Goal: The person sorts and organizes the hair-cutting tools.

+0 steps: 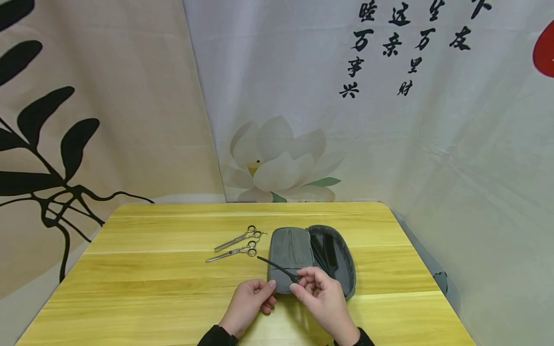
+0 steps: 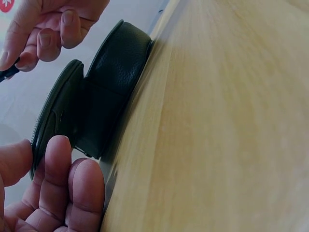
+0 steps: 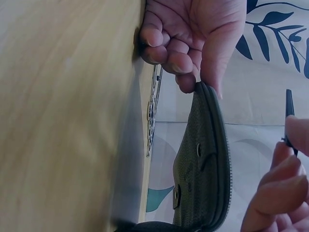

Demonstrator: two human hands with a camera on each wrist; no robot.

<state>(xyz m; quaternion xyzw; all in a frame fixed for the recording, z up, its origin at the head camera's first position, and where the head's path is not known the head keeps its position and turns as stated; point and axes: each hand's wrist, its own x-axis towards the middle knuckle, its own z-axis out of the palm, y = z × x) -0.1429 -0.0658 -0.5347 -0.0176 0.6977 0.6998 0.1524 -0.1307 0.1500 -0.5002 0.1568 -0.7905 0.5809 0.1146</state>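
A grey zip case [image 1: 291, 247] lies unfolded on the table, its deeper half [image 1: 347, 269] to the right. My left hand [image 1: 248, 302] pinches the near left edge of the case's flap between thumb and fingers; the right wrist view shows this flap [image 3: 207, 159] raised on edge. Over the flap, my right hand [image 1: 323, 300] pinches a slim black hair clip [image 1: 277, 265] by one end, its thin end pointing left and away. Dark flat items [image 1: 330, 252] sit in the deeper half; their kind is hard to tell.
Two pairs of metal hair scissors, one farther back [image 1: 230, 242] and one nearer [image 1: 225, 255], lie left of the case with blades pointing left. The wooden table [image 1: 130, 269] has rounded far corners. Printed cloth [image 1: 368, 144] hangs behind it.
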